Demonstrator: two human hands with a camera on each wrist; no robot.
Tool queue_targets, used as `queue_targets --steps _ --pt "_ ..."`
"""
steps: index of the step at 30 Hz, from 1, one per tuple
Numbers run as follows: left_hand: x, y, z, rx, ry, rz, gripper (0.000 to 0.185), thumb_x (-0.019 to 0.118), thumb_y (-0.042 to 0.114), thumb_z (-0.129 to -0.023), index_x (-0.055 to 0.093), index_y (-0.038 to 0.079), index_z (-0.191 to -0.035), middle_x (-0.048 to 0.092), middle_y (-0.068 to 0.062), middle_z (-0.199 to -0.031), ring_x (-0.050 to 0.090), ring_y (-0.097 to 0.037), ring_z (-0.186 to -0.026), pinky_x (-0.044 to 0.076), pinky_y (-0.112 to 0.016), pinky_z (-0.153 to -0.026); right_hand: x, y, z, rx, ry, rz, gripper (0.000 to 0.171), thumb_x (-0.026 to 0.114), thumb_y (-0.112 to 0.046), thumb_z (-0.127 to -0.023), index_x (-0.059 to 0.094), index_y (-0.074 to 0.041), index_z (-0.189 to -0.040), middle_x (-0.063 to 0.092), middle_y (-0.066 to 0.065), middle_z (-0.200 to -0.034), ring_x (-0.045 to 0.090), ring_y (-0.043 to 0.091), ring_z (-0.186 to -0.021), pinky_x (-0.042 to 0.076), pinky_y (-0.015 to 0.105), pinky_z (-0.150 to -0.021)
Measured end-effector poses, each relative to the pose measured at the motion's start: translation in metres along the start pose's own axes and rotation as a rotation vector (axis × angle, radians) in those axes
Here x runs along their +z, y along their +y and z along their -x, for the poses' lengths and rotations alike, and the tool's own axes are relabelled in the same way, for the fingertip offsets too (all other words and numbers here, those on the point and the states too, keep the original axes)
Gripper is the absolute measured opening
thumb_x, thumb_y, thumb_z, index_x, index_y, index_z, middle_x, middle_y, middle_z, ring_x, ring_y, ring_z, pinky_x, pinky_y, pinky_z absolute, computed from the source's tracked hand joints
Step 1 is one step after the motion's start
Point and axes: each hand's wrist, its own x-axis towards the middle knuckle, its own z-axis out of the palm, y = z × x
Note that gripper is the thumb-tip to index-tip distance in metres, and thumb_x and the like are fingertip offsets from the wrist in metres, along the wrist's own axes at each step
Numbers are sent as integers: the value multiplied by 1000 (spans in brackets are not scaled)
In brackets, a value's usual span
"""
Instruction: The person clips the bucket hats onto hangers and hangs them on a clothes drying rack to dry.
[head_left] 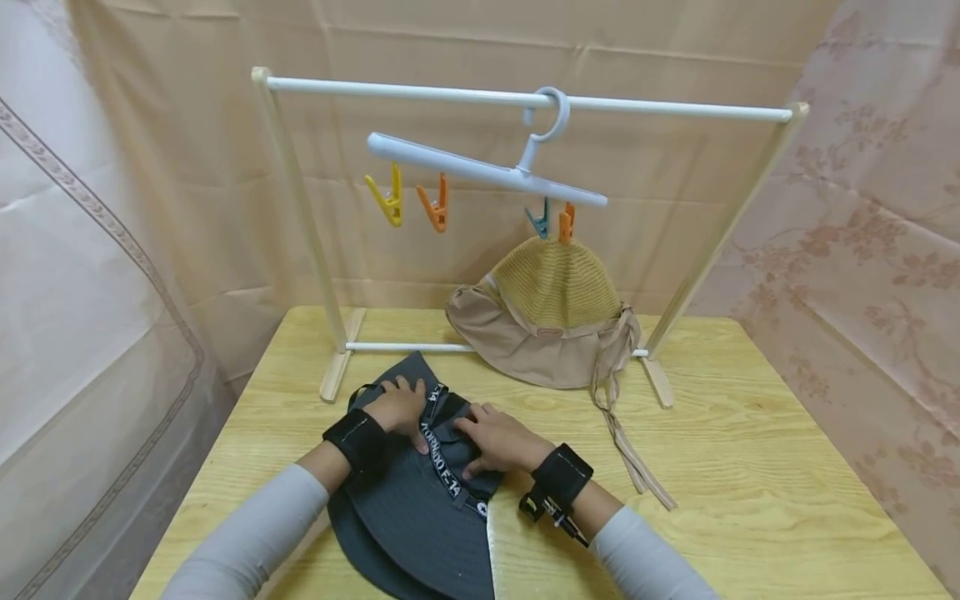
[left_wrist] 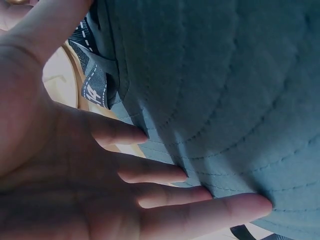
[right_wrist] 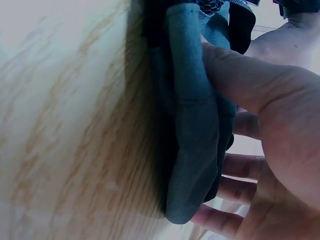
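A dark grey sun hat (head_left: 420, 517), its band printed with white lettering, lies folded flat on the table. My left hand (head_left: 399, 410) rests on the hat's far brim; the left wrist view shows its fingers (left_wrist: 165, 172) extended against the stitched cloth. On the crown, to the right of the band, lies my right hand (head_left: 498, 437). Its thumb (right_wrist: 235, 70) and spread fingers touch the soft cloth in the right wrist view. Behind, a straw-and-beige hat (head_left: 558, 283) hangs from a blue clothespin (head_left: 539, 220) and an orange clothespin (head_left: 567, 225).
A pale hanger (head_left: 450, 158) hooks over the white bar (head_left: 405, 89) of a wooden-legged rack, tilting down to the right. A yellow clothespin (head_left: 387, 200) and another orange clothespin (head_left: 437, 207) hang from its left side. Ribbon ties (head_left: 630, 458) trail onto the wooden table (head_left: 750, 483).
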Motion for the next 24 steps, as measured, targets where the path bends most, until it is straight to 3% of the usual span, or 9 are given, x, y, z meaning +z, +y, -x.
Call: queue_targets --steps 16,24 --pt "2 -1 2 -11 -4 -9 123 91 42 -61 24 -11 -148 21 -47 -146 24 -66 -132 36 -66 -104 0 -5 -2 9 -23 3 78 77 -52 -77 50 -15 -140 50 6 -125 50 20 -111 46 33 -93" --pt "4 -1 -5 0 -1 -5 123 91 42 -60 24 -10 -149 21 -46 -147 24 -66 -132 36 -67 -103 -2 -2 0 22 -17 -12 78 78 -51 -76 50 -15 -140 50 6 -125 49 21 -112 46 34 -93"
